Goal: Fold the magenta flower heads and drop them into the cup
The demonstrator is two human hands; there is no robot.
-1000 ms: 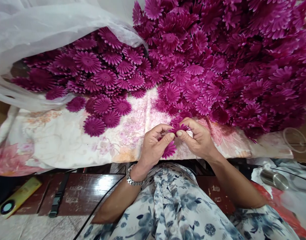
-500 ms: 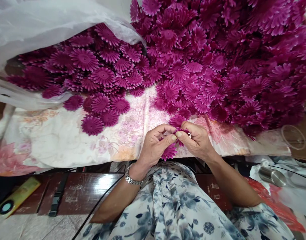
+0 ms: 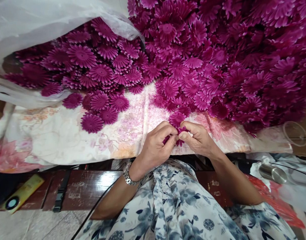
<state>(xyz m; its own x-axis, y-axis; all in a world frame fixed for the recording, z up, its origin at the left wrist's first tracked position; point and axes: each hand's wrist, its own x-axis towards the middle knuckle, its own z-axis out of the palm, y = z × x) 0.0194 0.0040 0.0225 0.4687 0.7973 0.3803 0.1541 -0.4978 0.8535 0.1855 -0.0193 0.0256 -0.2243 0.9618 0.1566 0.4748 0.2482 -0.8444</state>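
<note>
"At the near edge of the cloth-covered table (image 3: 55, 143), what is in hand?"

"One magenta flower (image 3: 180, 142), only partly visible. It sits between the two hands, a little right of the table's middle."

"State of the grip, each side?"

"Left hand (image 3: 156, 145): thumb and fingers together, pinched on the flower's left part. Right hand (image 3: 199, 138): thumb and forefinger clamped on its right part. The fingertips of both sides are close together. How much of the flower each one covers, I cannot tell."

"Anything else at the left hand?"

"Yes. Some more magenta shows behind its thumb; whether it is a second flower or part of the same one, cannot tell. A metal-banded wristwatch (image 3: 128, 175) is on that wrist."

"Nearest item beyond the hands?"

"A loose bloom (image 3: 176, 117), just on the far side of the fingertips, at the near fringe of the right heap (image 3: 217, 66). That heap fills the far right."

"And the left?"

"The left heap (image 3: 100, 73) lies at the mouth of a translucent plastic bag (image 3: 68, 21). A small cluster (image 3: 92, 123) spills toward the near side, well apart from the hands."

"Right margin?"

"A clear round rim (image 3: 295, 134) at the table's right end; nearer, a metal cylinder (image 3: 273, 173) on its side."
</note>
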